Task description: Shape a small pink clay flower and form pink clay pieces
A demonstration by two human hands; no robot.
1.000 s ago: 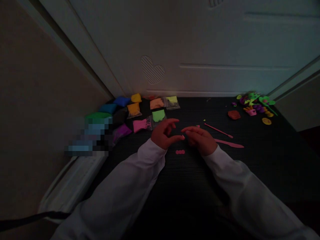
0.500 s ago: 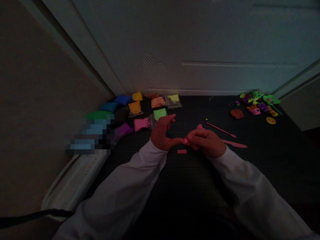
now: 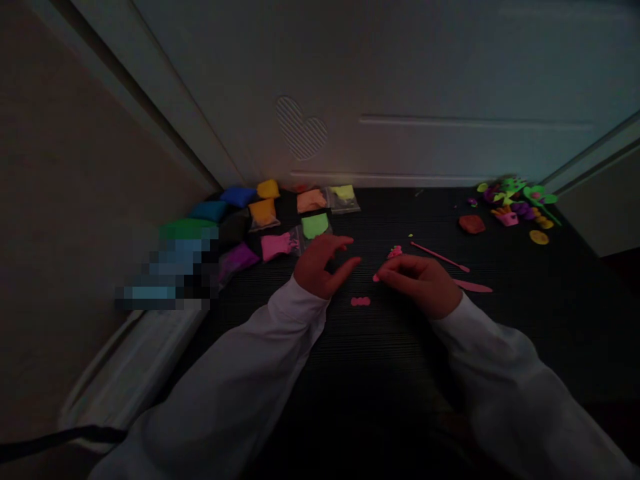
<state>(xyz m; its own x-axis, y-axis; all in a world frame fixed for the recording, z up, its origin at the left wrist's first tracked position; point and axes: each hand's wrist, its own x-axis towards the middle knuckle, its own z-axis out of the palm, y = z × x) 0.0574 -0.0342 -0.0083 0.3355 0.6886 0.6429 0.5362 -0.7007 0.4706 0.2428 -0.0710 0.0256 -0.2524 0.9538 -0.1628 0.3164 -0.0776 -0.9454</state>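
Observation:
Between the thumb and fingertips of my right hand [image 3: 417,283] is a small piece of pink clay [image 3: 376,278]. My left hand [image 3: 324,265] hovers to its left, thumb and fingers apart, holding nothing. Below and between the hands, a short row of flat pink clay discs [image 3: 361,301] lies on the dark table [image 3: 350,373]. A small pink clay piece with green bits [image 3: 395,252] sits just beyond my right fingers. Partly hidden by my right hand is a pink clay knife [image 3: 474,287]; a thin pink modelling tool [image 3: 440,256] lies behind it.
Bags of coloured clay, including a pink one [image 3: 277,247] and a light green one [image 3: 315,226], spread over the back left. Finished-looking clay flowers [image 3: 539,195] and a reddish-brown lump [image 3: 472,225] lie at the back right. A white panelled surface [image 3: 440,150] rises behind the table.
My left thumb has come away from the pink clay piece, and the hands have moved apart. The piece stays in my right fingertips. The whole view has shifted slightly.

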